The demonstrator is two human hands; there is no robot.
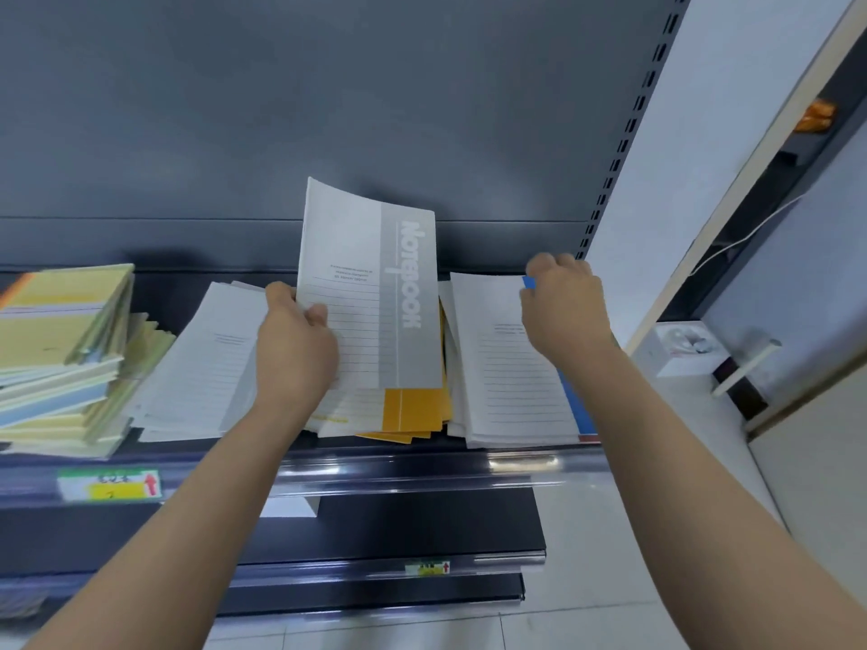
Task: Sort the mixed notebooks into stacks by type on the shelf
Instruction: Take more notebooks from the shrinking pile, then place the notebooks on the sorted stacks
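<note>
My left hand (293, 342) grips the lower left edge of a white notebook with a grey "Notebook" band (370, 293), lifted and tilted up off the shelf. Under it lies a pile with yellow-banded notebooks (413, 412). My right hand (563, 307) rests on the far end of a stack of white notebooks with blue bands (511, 372) at the right, fingers curled over its top edge. Another white notebook pile (201, 368) lies to the left of my left hand.
A tall uneven stack of pale yellow, green and blue notebooks (61, 363) fills the shelf's left end. The shelf front rail (422, 466) carries a price label (110, 483). A slotted upright (624, 147) bounds the right side; lower shelves sit below.
</note>
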